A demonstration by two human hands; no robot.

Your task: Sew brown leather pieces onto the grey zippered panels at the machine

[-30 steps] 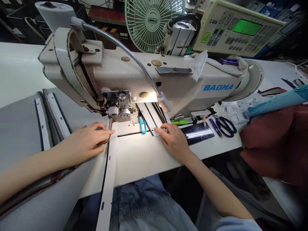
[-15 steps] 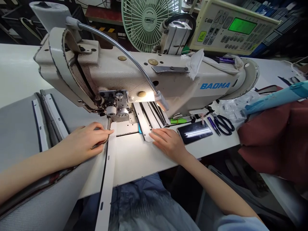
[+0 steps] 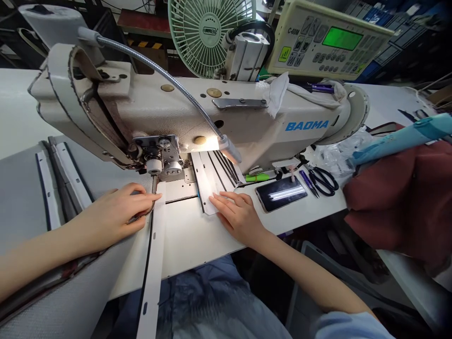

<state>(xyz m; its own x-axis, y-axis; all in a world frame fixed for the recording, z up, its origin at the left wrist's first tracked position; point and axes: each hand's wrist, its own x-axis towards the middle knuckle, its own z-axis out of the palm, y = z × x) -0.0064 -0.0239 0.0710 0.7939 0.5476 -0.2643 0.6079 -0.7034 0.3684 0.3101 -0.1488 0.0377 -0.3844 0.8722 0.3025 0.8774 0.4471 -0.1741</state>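
Observation:
My left hand (image 3: 122,209) rests on grey textured fabric (image 3: 102,292) beside the sewing machine's presser area (image 3: 157,162). Its fingers are closed at the fabric's edge, and the index fingertip presses on a long white strip (image 3: 151,278) with slots and a dark edge. That strip runs from near the needle down past the table edge. The needle itself is hard to make out. My right hand (image 3: 238,216) lies with fingers stretched out on the lower end of several white strips with black edging (image 3: 203,181), fanned out on the machine bed.
The sewing machine arm (image 3: 247,117) spans the table, its lamp (image 3: 231,149) lit. A phone (image 3: 280,194), a purple pen (image 3: 309,183) and black scissors (image 3: 323,181) lie at right. Dark red material (image 3: 399,197) is beyond. Behind stand a fan (image 3: 210,35) and control panel (image 3: 328,42).
The view has shifted a little, so everything sits further left. Under my right fingers the loose white strips have closed up, with less dark gap between the left ones. My left hand stays at the fabric's edge.

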